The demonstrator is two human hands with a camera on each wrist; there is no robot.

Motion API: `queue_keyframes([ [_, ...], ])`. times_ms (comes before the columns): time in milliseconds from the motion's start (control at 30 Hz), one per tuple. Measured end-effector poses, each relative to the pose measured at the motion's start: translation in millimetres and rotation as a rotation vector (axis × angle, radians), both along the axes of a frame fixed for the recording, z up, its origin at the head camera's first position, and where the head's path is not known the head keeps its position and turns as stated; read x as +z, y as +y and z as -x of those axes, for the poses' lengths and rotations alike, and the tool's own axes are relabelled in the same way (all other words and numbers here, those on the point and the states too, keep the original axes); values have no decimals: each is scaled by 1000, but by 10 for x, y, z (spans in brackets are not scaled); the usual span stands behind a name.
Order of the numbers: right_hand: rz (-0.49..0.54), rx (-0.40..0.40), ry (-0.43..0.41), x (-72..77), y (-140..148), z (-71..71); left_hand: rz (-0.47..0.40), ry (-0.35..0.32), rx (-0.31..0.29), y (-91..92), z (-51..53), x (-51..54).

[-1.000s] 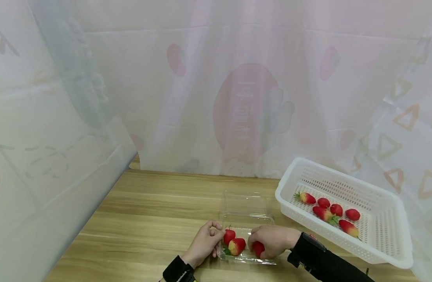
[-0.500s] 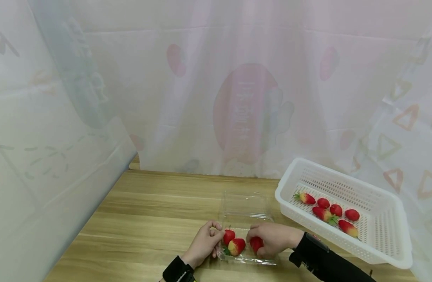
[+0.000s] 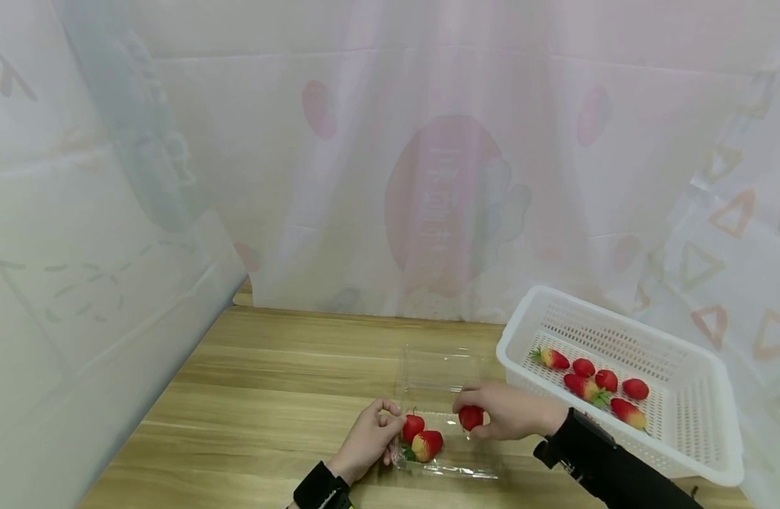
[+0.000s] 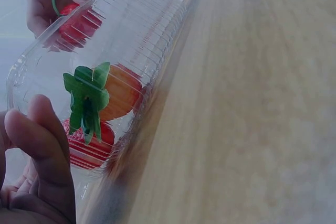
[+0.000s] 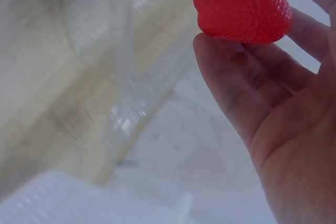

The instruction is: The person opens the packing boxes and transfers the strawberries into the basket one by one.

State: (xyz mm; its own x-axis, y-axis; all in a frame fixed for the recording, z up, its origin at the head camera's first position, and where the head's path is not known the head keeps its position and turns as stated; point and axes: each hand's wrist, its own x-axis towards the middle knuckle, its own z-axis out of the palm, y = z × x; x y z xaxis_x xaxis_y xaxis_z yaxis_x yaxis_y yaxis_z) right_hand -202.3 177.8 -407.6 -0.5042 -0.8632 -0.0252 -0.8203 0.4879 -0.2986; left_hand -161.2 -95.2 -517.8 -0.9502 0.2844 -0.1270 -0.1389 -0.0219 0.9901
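My right hand pinches a red strawberry between thumb and fingers, over the right part of a clear plastic clamshell box. The right wrist view shows this strawberry close up; a green stem stands out from it in the left wrist view. My left hand holds the box's left edge between thumb and fingers; the exact contact is partly hidden. Inside the box, at its left, lie two strawberries: a red one and a red and pale-yellow one. Green leaves show through the wall.
A white perforated plastic basket stands at the right with several strawberries in it. The box's clear lid lies folded back behind it. Printed white curtains hang around the wooden table.
My right hand has moved up and away from the box's front, lifting the strawberry with it. The left hand and the two strawberries at the left stay in place.
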Motion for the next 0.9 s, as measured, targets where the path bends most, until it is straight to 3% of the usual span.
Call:
queue_keyframes([
  [367, 59, -60, 42, 399, 244, 30, 5, -5, 0, 5, -2, 1],
  [700, 194, -32, 293, 683, 506, 211, 5, -1, 4, 5, -14, 14],
  [900, 201, -125, 304, 813, 653, 331, 3, -1, 3, -10, -12, 18],
])
